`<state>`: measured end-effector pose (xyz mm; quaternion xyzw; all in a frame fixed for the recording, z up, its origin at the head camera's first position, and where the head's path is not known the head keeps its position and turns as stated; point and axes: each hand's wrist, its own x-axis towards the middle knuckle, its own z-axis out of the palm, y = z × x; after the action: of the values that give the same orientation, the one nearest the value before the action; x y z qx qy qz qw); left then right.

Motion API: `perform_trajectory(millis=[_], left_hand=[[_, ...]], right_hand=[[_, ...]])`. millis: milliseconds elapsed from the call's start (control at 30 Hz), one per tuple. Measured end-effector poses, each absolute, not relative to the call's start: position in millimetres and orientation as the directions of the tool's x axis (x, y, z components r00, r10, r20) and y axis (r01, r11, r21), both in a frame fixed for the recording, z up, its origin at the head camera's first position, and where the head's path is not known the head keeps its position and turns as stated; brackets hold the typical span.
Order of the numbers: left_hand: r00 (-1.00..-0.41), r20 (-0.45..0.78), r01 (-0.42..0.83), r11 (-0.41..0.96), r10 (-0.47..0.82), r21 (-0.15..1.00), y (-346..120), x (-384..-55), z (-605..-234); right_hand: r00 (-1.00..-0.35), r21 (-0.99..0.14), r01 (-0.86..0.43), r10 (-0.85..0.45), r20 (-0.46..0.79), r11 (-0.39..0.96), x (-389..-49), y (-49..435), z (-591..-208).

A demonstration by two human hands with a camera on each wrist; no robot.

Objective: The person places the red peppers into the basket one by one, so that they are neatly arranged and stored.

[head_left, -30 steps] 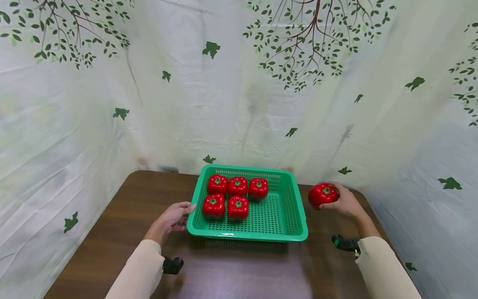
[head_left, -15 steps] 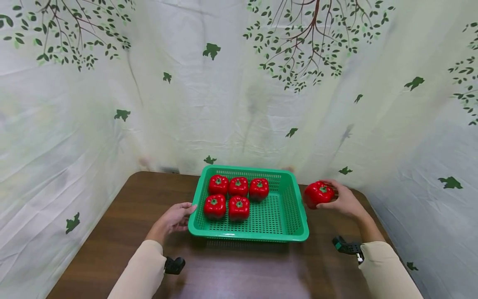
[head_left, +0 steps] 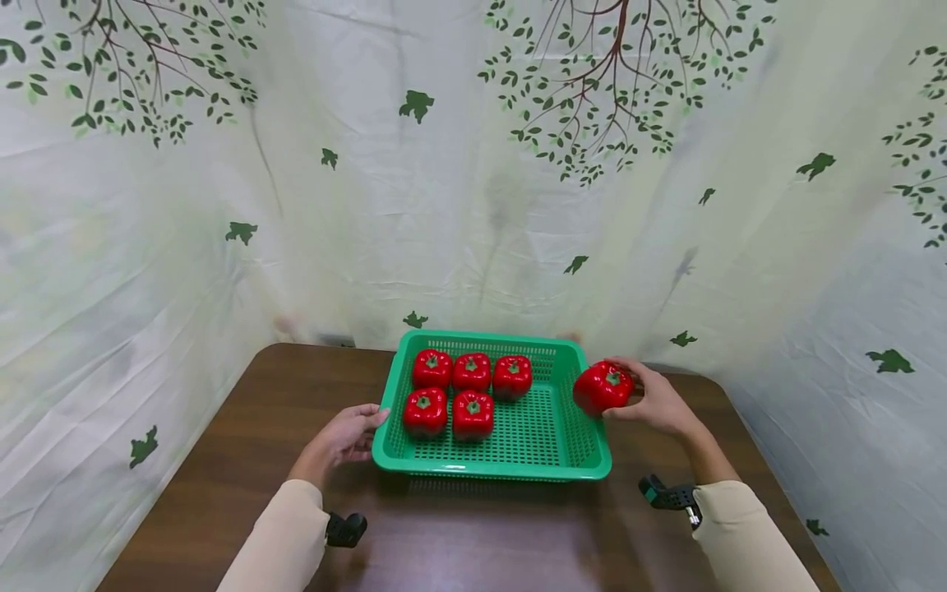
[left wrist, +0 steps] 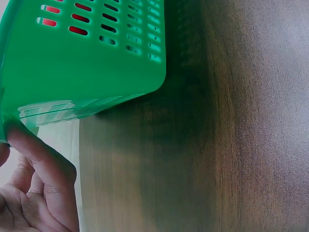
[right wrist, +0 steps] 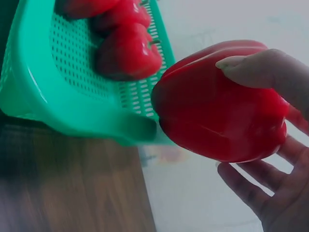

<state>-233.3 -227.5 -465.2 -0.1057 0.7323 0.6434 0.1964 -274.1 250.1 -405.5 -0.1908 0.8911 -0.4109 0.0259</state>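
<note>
A green plastic basket point(head_left: 510, 471) stands on the table with several red bell peppers in its left part, among them a front pepper point(head_left: 472, 414) and a back pepper point(head_left: 512, 376). My left hand point(head_left: 351, 433) pinches the basket's left rim between thumb and fingers; the left wrist view shows a bent finger point(left wrist: 53, 169) under that rim. In my right hand point(head_left: 657, 400) is another red bell pepper point(head_left: 602, 388), gripped between thumb and fingers. It hangs over the basket's right rim, and the right wrist view shows this held pepper point(right wrist: 222, 106) raised above the rim.
The brown wooden table point(head_left: 488, 534) spreads around the basket. Behind it and along both sides hangs a pale curtain point(head_left: 459, 205) printed with leaves and branches. Black wrist devices sit on both forearms, such as the right one point(head_left: 669, 496).
My right hand has carried its bell pepper leftward, from beside the basket to over the right rim. The left hand stays on the left rim, and the basket has kept its place.
</note>
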Motion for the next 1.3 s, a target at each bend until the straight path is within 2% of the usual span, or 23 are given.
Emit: perform_trajectory(millis=[433, 867, 1300], left_hand=[[-0.899, -0.429, -0.415, 0.142, 0.090, 0.899, -226.8, -232.2, -465.3], [-0.894, -0.440, -0.424, 0.151, 0.087, 0.893, -226.6, -233.6, -464.2], [-0.896, -0.436, -0.421, 0.151, 0.082, 0.894, -226.7, -234.0, -464.8]], right_hand=[[-0.903, -0.760, -0.325, -0.424, 0.073, 0.563, -279.0, 220.8, -415.6], [-0.881, -0.714, -0.366, -0.469, 0.060, 0.596, -288.8, 189.5, -434.2], [-0.887, -0.713, -0.330, -0.462, 0.009, 0.619, -296.6, 165.9, -447.0]])
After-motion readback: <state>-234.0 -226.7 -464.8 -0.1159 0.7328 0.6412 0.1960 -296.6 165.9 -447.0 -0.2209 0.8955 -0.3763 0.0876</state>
